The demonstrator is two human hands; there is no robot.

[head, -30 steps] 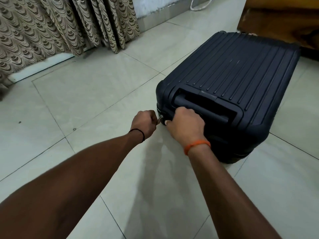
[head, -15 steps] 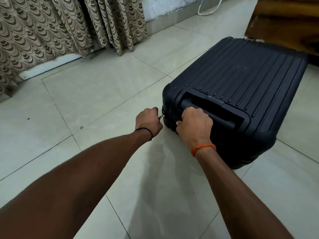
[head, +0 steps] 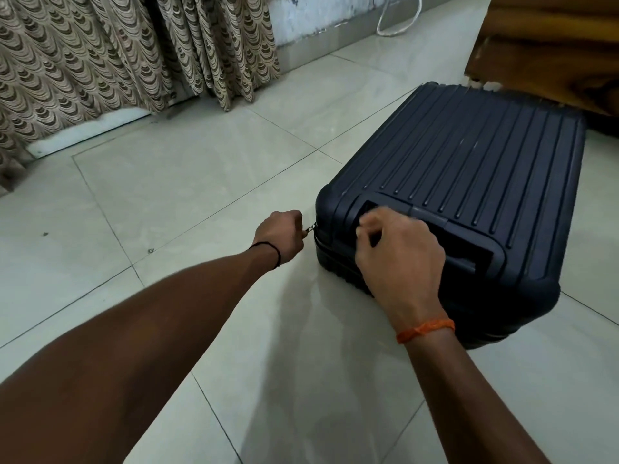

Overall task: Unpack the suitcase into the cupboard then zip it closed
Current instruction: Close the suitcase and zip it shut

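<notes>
Suitcase [head: 469, 182], zip pull [head: 310, 229] in left grip [head: 279, 234]

A: Dark navy suitcase [head: 469, 182] at right of frame, shell ribbed in straight parallel lines, handle [head: 465, 246] the same navy.

B: And the wrists: a thin black thread band [head: 268, 249] on the left one, an orange thread band [head: 425, 329] on the right.

A: Floor tiles [head: 187, 195] pale greenish-cream, thin dark grout lines.

B: Upper left, curtains [head: 100, 55] in beige and brown, a repeating scalloped arch pattern. Top right, warm brown wooden furniture [head: 549, 48], and a white cord [head: 395, 28] near the top edge.
</notes>
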